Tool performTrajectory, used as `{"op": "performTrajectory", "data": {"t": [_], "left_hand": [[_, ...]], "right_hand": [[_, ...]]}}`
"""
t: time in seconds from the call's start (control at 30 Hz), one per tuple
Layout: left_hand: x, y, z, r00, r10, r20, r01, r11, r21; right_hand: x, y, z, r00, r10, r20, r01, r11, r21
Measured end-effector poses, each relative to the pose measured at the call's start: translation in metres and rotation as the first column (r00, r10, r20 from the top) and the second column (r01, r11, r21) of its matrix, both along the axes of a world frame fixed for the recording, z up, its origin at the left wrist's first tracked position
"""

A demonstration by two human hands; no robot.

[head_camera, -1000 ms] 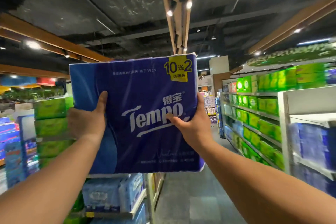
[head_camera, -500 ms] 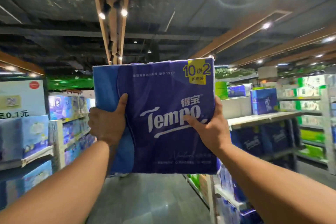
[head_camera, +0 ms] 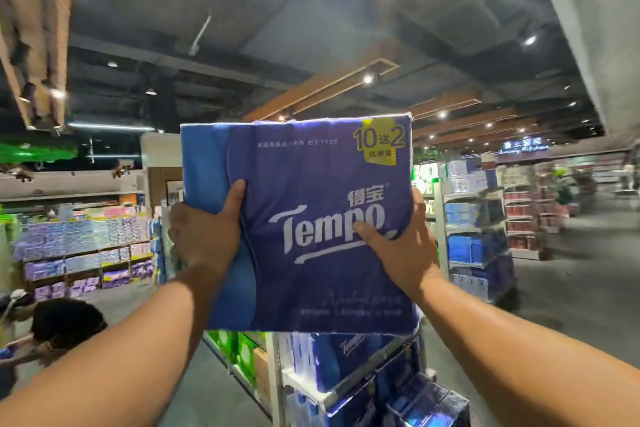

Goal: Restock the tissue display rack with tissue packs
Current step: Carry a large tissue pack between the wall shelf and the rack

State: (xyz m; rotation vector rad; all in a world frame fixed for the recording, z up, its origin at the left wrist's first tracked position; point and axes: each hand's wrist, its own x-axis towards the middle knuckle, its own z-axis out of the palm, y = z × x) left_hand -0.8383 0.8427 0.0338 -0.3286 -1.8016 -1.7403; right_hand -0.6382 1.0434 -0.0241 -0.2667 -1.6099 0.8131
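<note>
Blue plastic wrapped a large tissue pack [head_camera: 311, 225], held up at arm's length in the middle of the head view, its printed front facing the camera. The left hand [head_camera: 204, 236] gripped its left edge and the right hand [head_camera: 401, 250] its right edge, thumbs pressed on the front and the fingers curled out of sight behind. Two hands probably suited so bulky and soft a load. Directly below stood the rack [head_camera: 349, 378], its shelves stocked with matching blue packs. The raised pack likely was meant for a spot there. A person [head_camera: 52, 333] bent low at far left, well apart.
</note>
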Motion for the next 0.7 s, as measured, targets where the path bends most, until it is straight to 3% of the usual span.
{"op": "performTrajectory", "data": {"t": [0.37,0.7], "left_hand": [[0.033,0.214,-0.008,0.981,-0.194,-0.011,0.195,0.981,0.022],[-0.005,0.354,-0.019,0.952,-0.301,-0.064,0.294,0.950,-0.103]], "right_hand": [[0.057,0.191,0.007,0.992,-0.125,0.036,0.126,0.992,-0.024],[0.027,0.337,-0.003,0.997,-0.081,-0.019,0.081,0.997,-0.004]]}}
